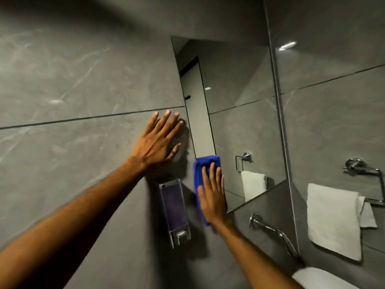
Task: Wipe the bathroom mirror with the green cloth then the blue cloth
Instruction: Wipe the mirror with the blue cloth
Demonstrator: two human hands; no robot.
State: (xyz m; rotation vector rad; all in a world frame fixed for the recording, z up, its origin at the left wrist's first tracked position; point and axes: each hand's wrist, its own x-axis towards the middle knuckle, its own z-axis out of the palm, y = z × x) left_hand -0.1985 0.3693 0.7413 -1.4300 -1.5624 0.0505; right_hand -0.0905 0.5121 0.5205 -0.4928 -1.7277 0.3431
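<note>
The bathroom mirror (239, 105) hangs on the grey tiled wall, tilted in my view. A folded blue cloth (205, 165) lies flat against the mirror's lower left corner, and my right hand (212, 195) presses on it with fingers spread over the cloth. Just left of the mirror's edge, my left hand (158, 142) rests flat on the wall tile with fingers apart, holding nothing. No green cloth is in view.
A clear soap dispenser (175, 211) is fixed to the wall below my left hand. A chrome tap (273, 230) juts out under the mirror. A white towel (333, 220) hangs from a chrome ring (362, 170) on the right wall. A white basin rim (320, 278) shows bottom right.
</note>
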